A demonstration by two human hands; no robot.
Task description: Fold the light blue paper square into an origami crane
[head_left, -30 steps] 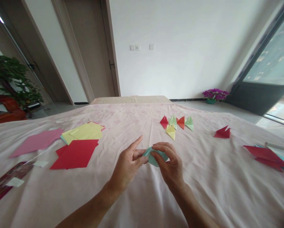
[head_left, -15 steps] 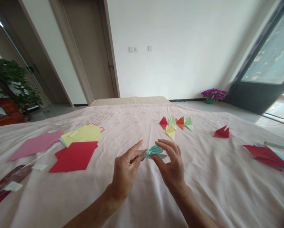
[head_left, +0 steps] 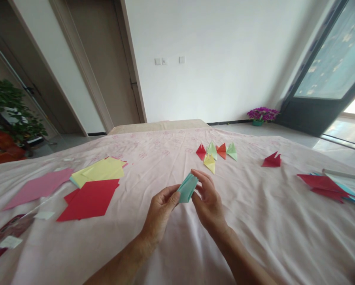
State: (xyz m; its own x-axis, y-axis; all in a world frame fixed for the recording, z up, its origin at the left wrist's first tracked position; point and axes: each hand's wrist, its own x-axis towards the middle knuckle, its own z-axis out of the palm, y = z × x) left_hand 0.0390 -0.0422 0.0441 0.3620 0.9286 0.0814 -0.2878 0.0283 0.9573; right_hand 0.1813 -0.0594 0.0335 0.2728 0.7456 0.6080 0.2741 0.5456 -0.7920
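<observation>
A folded teal paper is held up between both hands over the pink cloth. My left hand pinches its lower left side, thumb on the near face. My right hand grips the right side, its fingertips at the top corner and its thumb near the lower right edge. Several layers show along the paper's edges. Beyond the hands stand small folded paper pieces: a yellow one, a red one, an orange one and two pale green ones.
Red sheets, yellow sheets and a pink sheet lie on the left, with a phone-like dark red object nearer. A red folded piece and more red folded paper lie on the right.
The teal paper has turned from nearly flat and fanned to tilted upright, its face towards me. My fingers have shifted their hold. The view has swung slightly to the right.
</observation>
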